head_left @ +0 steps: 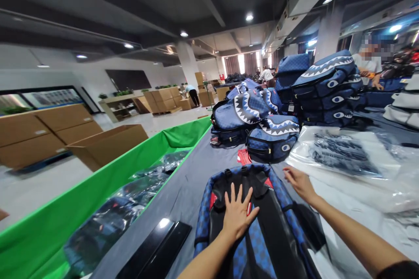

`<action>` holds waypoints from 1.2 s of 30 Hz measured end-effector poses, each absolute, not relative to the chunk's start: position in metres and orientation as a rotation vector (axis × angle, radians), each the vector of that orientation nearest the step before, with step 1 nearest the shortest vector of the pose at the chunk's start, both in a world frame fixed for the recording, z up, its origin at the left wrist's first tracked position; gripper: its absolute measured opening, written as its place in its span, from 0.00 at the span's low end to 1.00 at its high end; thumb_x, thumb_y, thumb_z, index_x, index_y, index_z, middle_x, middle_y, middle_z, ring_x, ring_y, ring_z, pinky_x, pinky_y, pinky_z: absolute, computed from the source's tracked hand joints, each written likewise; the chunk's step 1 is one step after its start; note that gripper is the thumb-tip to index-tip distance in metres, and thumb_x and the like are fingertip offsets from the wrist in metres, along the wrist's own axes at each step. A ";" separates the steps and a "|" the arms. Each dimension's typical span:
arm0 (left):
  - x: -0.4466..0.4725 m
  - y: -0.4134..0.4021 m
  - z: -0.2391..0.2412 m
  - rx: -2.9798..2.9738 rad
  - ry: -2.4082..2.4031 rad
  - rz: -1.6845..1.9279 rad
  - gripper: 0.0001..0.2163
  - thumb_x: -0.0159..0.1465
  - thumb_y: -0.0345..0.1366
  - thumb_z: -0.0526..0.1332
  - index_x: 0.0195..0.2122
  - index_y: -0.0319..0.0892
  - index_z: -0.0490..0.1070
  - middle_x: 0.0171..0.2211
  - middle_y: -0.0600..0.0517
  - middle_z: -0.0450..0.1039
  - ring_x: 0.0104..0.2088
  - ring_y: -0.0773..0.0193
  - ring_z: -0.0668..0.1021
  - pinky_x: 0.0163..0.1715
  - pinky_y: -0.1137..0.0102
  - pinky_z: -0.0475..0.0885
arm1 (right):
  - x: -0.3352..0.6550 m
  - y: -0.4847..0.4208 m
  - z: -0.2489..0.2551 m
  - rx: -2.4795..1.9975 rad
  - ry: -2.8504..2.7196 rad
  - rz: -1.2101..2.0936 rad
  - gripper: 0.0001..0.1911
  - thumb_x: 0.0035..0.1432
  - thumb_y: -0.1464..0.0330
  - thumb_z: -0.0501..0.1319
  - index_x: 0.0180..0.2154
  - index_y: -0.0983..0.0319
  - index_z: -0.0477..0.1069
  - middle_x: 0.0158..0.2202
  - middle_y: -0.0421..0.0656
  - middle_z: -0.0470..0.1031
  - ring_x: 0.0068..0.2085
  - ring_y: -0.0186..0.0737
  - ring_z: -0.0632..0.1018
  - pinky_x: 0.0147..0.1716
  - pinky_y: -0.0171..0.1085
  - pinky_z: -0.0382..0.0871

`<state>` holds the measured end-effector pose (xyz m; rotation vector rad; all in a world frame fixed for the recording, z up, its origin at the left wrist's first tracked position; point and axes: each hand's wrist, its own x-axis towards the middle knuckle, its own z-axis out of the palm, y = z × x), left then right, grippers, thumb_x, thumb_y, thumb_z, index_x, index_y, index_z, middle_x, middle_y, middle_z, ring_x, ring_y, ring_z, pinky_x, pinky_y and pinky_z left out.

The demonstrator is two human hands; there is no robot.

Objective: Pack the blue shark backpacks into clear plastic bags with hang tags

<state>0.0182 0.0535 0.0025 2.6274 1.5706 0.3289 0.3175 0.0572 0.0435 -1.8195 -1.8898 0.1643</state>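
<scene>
A blue checkered backpack (262, 235) with black back padding and red accents lies back side up on the grey table (183, 192) in front of me. My left hand (238, 214) rests flat on its padding with the fingers spread. My right hand (298, 183) lies open at the backpack's upper right corner, fingers stretched toward its top edge. Neither hand holds anything.
Piled shark-mouth backpacks (262, 117) and a taller stack (327, 89) stand farther along the table. Clear plastic bags (343, 157) lie to the right. A green-lined bin (108, 192) with bagged packs runs along the left. Cardboard boxes (108, 144) and people stand beyond.
</scene>
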 end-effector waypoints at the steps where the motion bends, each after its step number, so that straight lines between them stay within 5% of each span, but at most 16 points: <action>1: 0.016 0.053 -0.002 2.638 1.574 0.353 0.32 0.69 0.61 0.50 0.72 0.60 0.47 0.74 0.46 0.47 0.74 0.36 0.42 0.67 0.34 0.46 | 0.345 0.059 0.043 -1.911 -1.809 0.150 0.20 0.70 0.61 0.47 0.45 0.57 0.77 0.37 0.45 0.82 0.39 0.44 0.81 0.40 0.39 0.72; 5: 0.013 0.051 0.001 2.639 1.603 0.389 0.32 0.69 0.58 0.53 0.71 0.62 0.47 0.74 0.48 0.48 0.74 0.37 0.44 0.67 0.35 0.48 | 0.439 0.065 0.028 -2.239 -1.542 0.089 0.15 0.60 0.63 0.55 0.24 0.59 0.73 0.28 0.51 0.78 0.33 0.52 0.80 0.30 0.41 0.66; 9: 0.014 0.050 0.006 2.632 1.633 0.324 0.32 0.69 0.55 0.56 0.71 0.62 0.46 0.74 0.49 0.48 0.74 0.37 0.44 0.67 0.34 0.49 | 0.482 0.074 0.009 -2.344 -1.373 0.050 0.10 0.55 0.60 0.61 0.27 0.58 0.74 0.34 0.52 0.79 0.37 0.54 0.79 0.31 0.42 0.64; 14: 0.014 0.049 0.007 2.628 1.645 0.289 0.32 0.69 0.54 0.56 0.71 0.63 0.46 0.74 0.50 0.47 0.74 0.38 0.44 0.67 0.34 0.49 | 0.505 0.091 0.010 -2.319 -1.316 0.208 0.13 0.54 0.59 0.60 0.24 0.58 0.76 0.26 0.48 0.77 0.28 0.48 0.76 0.25 0.40 0.63; 17: 0.015 0.049 0.009 2.620 1.634 0.301 0.32 0.69 0.55 0.55 0.71 0.63 0.46 0.74 0.50 0.46 0.74 0.39 0.43 0.67 0.34 0.48 | 0.524 0.096 0.029 -2.259 -1.325 0.229 0.15 0.56 0.58 0.58 0.27 0.59 0.77 0.25 0.50 0.77 0.26 0.49 0.75 0.25 0.42 0.62; 22: 0.016 0.049 0.010 2.598 1.627 0.322 0.32 0.69 0.56 0.55 0.71 0.62 0.48 0.74 0.48 0.47 0.74 0.38 0.44 0.67 0.33 0.47 | 0.543 0.089 0.078 -2.075 -1.521 0.305 0.28 0.58 0.47 0.59 0.16 0.59 0.67 0.18 0.47 0.68 0.22 0.41 0.69 0.25 0.42 0.61; 26: 0.016 0.051 0.001 2.584 1.585 0.439 0.31 0.68 0.58 0.55 0.71 0.63 0.50 0.74 0.48 0.50 0.74 0.39 0.44 0.68 0.34 0.46 | 0.520 0.076 0.118 -1.917 -1.574 0.110 0.32 0.60 0.39 0.48 0.22 0.57 0.66 0.20 0.46 0.68 0.23 0.42 0.69 0.25 0.42 0.62; 31: 0.016 0.054 0.001 2.616 1.561 0.655 0.31 0.67 0.49 0.61 0.70 0.58 0.55 0.74 0.43 0.47 0.74 0.39 0.49 0.67 0.37 0.50 | 0.444 0.061 0.142 -1.714 -1.695 -0.021 0.30 0.57 0.37 0.49 0.28 0.56 0.68 0.26 0.45 0.73 0.28 0.46 0.74 0.31 0.43 0.68; 33: 0.020 0.050 0.013 2.556 1.442 0.763 0.26 0.68 0.44 0.60 0.67 0.53 0.63 0.71 0.44 0.57 0.72 0.44 0.56 0.69 0.39 0.48 | 0.409 0.050 0.142 -1.629 -1.717 -0.065 0.31 0.58 0.37 0.48 0.28 0.56 0.68 0.29 0.47 0.75 0.31 0.47 0.76 0.33 0.44 0.70; 36: 0.038 0.036 0.041 2.227 1.224 0.913 0.11 0.67 0.40 0.60 0.46 0.50 0.81 0.51 0.49 0.80 0.62 0.50 0.71 0.69 0.43 0.48 | 0.356 0.027 0.137 -1.511 -1.737 -0.102 0.33 0.61 0.36 0.46 0.28 0.55 0.68 0.28 0.47 0.75 0.30 0.48 0.77 0.31 0.43 0.71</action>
